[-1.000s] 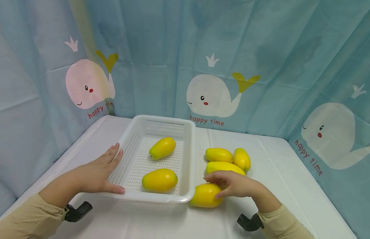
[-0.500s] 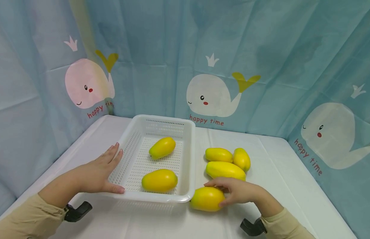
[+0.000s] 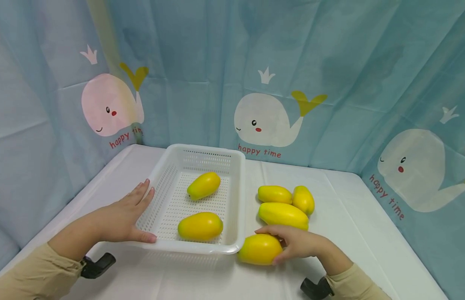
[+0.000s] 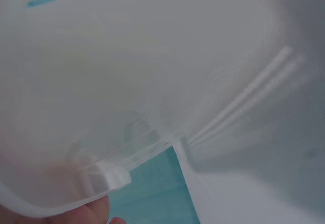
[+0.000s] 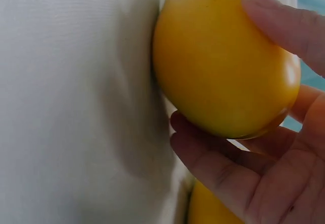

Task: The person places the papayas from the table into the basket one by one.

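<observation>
In the head view my left hand (image 3: 123, 218) rests with straight, spread fingers on the left side and near-left corner of a white perforated plastic basket (image 3: 242, 200). Its fingertips (image 4: 96, 211) show past the basket rim in the left wrist view. Beside the basket's near-right corner, my right hand (image 3: 300, 243) grips the right end of a yellow papaya (image 3: 257, 250). The right wrist view has the thumb on one side of this papaya (image 5: 218, 56) and curled fingers on the other. Two papayas lie inside the basket, one farther back (image 3: 204, 186) and one nearer (image 3: 200, 226).
Behind my right hand, three more papayas lie close together on the white tablecloth: a front one (image 3: 283, 215), a back-left one (image 3: 275, 194) and a right one (image 3: 303, 201). A blue curtain (image 3: 202, 83) with printed whales hangs along the table's back and sides.
My right hand has closed around the papaya and drawn it slightly toward me, away from the papaya behind it. The left hand and the basket have stayed in place.
</observation>
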Demonstrator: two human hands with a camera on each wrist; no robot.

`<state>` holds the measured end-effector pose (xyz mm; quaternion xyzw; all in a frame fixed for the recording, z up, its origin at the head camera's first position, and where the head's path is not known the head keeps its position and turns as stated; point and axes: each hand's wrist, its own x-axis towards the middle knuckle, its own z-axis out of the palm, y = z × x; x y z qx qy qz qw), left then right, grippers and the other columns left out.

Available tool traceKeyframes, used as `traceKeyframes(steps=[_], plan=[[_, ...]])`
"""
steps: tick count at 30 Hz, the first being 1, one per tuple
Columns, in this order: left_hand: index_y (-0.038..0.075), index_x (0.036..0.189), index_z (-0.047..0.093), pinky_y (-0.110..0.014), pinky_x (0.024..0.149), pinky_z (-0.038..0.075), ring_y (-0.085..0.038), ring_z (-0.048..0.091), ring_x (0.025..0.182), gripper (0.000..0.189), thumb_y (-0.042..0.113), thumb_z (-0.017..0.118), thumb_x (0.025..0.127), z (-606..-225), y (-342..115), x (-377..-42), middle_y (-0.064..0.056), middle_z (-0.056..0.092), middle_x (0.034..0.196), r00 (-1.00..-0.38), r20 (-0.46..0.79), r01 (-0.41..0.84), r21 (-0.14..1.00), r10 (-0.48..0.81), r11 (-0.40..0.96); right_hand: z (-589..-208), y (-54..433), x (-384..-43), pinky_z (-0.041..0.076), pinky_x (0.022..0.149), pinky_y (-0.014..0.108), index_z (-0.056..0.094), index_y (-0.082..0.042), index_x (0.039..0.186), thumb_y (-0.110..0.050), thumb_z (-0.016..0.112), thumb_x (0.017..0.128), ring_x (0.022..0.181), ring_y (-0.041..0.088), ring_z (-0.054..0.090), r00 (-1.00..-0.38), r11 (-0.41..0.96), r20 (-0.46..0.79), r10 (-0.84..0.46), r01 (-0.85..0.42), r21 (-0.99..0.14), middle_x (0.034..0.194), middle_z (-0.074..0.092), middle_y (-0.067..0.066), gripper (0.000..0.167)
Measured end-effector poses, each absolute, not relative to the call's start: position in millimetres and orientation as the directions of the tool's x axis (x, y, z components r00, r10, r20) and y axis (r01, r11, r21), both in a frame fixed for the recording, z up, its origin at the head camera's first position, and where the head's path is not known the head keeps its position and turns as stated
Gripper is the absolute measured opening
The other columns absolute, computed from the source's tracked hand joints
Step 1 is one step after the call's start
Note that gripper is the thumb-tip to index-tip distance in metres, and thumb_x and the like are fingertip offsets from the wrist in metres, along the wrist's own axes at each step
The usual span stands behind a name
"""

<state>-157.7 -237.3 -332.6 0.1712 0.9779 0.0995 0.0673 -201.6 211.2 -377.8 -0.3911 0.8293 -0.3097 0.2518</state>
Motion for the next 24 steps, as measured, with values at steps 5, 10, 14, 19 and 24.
traceKeyframes(steps=[5, 10, 14, 19, 24], plan=[[-0.001, 0.145, 0.011, -0.063, 0.099, 0.023, -0.042, 0.008, 0.135, 0.130, 0.081, 0.056, 0.054, -333.2, -237.1, -158.1, -0.022, -0.003, 0.151, -0.933, -0.102, 0.316, 0.224, 0.344, 0.922, -376.4, 214.7, -200.9, 0.038, 0.097, 0.026, 0.042, -0.020, 0.136, -0.030, 0.073, 0.076, 0.113, 0.009, 0.045, -0.575, 0.516, -0.189, -0.796, -0.480, -0.709, 0.132, 0.047, -0.009, 0.068], [-0.001, 0.145, 0.012, -0.062, 0.099, 0.023, -0.042, 0.009, 0.135, 0.130, 0.081, 0.056, 0.054, -332.7, -237.1, -157.9, -0.022, -0.003, 0.151, -0.933, -0.104, 0.316, 0.223, 0.345, 0.922, -379.0, 217.6, -199.9, 0.035, 0.099, 0.026, 0.039, -0.023, 0.137, -0.033, 0.074, 0.075, 0.116, 0.010, 0.043, -0.600, 0.523, -0.185, -0.778, -0.457, -0.720, 0.135, 0.045, -0.005, 0.072], [-0.002, 0.145, 0.012, -0.062, 0.099, 0.022, -0.042, 0.008, 0.136, 0.130, 0.081, 0.056, 0.054, -332.5, -237.0, -157.7, -0.022, -0.003, 0.151, -0.932, -0.103, 0.319, 0.226, 0.348, 0.921, -381.8, 218.3, -200.6, 0.034, 0.098, 0.025, 0.039, -0.022, 0.137, -0.035, 0.075, 0.074, 0.115, 0.010, 0.043, -0.610, 0.520, -0.168, -0.775, -0.462, -0.719, 0.133, 0.046, -0.007, 0.074], [-0.002, 0.145, 0.012, -0.062, 0.099, 0.022, -0.042, 0.008, 0.136, 0.130, 0.081, 0.056, 0.054, -332.6, -237.4, -158.4, -0.022, -0.003, 0.151, -0.931, -0.101, 0.322, 0.223, 0.350, 0.920, -384.2, 218.1, -201.2, 0.037, 0.096, 0.024, 0.043, -0.023, 0.130, -0.034, 0.075, 0.075, 0.110, 0.010, 0.048, -0.604, 0.500, -0.158, -0.781, -0.454, -0.738, 0.125, 0.051, -0.010, 0.065], [-0.001, 0.145, 0.011, -0.062, 0.100, 0.022, -0.042, 0.008, 0.136, 0.131, 0.082, 0.055, 0.054, -332.8, -237.8, -159.1, -0.022, -0.003, 0.151, -0.932, -0.103, 0.318, 0.220, 0.347, 0.922, -380.3, 219.0, -201.1, 0.041, 0.092, 0.024, 0.044, -0.027, 0.126, -0.033, 0.075, 0.074, 0.107, 0.010, 0.050, -0.585, 0.482, -0.154, -0.796, -0.460, -0.746, 0.122, 0.052, -0.009, 0.060]])
